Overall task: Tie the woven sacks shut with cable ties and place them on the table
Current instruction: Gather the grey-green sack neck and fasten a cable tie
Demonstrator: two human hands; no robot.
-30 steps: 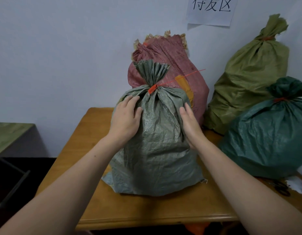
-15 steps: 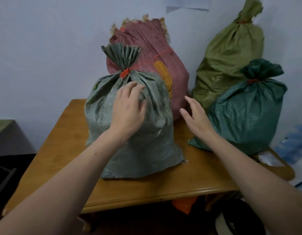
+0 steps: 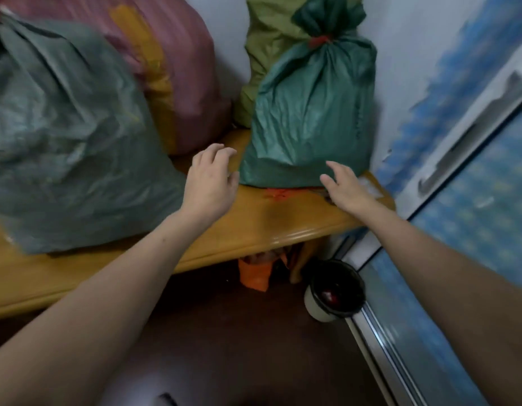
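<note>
**Item 1, left hand** (image 3: 210,183): fingers apart, loosely curved, holding nothing. It hangs over the table (image 3: 268,227).

**Item 2, right hand** (image 3: 346,189): fingers spread and straight, holding nothing. The tips lie against or just before the foot of item 3; I cannot tell if they touch.

**Item 3, dark green sack** (image 3: 312,106): upright between the 2 hands, just beyond the fingertips. Its neck is cinched by a red tie (image 3: 320,41) and it stands in the corner, likely propped by the wall.

**Item 4, grey-green sack** (image 3: 63,136): left of the left fingers, on the table, top out of frame.

**Items 5 and 6, pink sack** (image 3: 177,68) **and olive sack** (image 3: 262,54): beyond the fingers, stacked at the back, probably to leave the front edge free.

**Item 7, orange strips** (image 3: 279,194): between the 2 hands, at the foot of item 3; possibly spare ties.

**Status:** 4 sacks on the table; both empty hands suggest steadying item 3 or reaching for the strips.
</note>
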